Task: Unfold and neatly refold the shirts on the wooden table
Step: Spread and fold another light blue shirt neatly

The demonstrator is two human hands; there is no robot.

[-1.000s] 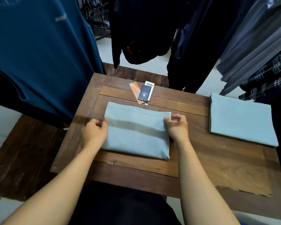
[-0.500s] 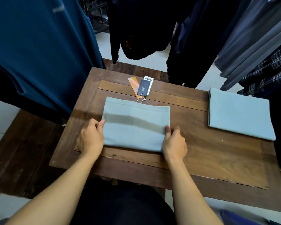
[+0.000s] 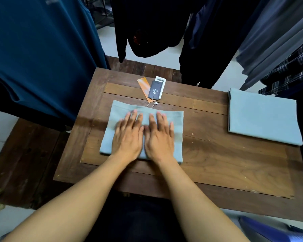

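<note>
A folded pale blue shirt [image 3: 177,137] lies flat in the middle of the wooden table [image 3: 217,158]. My left hand [image 3: 128,135] and my right hand [image 3: 159,137] lie side by side on top of it, palms down, fingers straight and spread, pressing the cloth. Its price tags [image 3: 155,89] stick out from the far edge on a string. A second folded pale blue shirt [image 3: 262,116] rests at the table's right end, untouched.
Hanging clothes ring the table: a teal shirt [image 3: 42,49] at the left, dark garments [image 3: 147,23] behind, grey and plaid ones [image 3: 278,49] at the right. A lower wooden platform [image 3: 24,163] sits to the left of the table.
Both hands left the shirt's side edges and came together onto its top, now lying flat with fingers spread. The shirt stayed in place.
</note>
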